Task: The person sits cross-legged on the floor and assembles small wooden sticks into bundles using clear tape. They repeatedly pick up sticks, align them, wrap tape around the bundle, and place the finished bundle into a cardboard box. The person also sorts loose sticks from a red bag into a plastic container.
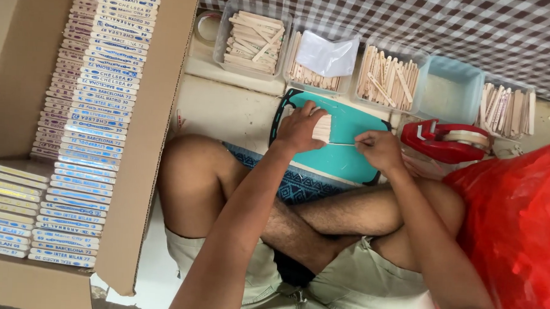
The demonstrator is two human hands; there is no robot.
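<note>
Wooden sticks (pixel 322 127), a flat little stack, sit on the teal cutting mat (pixel 349 158) under the left hand (pixel 299 126), fingers clamped over them. Right hand (pixel 379 149) pinches a thin blade-like tool at the stack's edge. Light, stiff, probably snappable: best gripped across the flat faces.

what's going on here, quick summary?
A person sits cross-legged at a teal cutting board. The left hand holds a small stack of wooden sticks on the board; the right hand pinches something thin beside the stack. Clear tubs of sticks line the back, a red tape dispenser sits right, and a cardboard box of printed stick bundles stands left.
</note>
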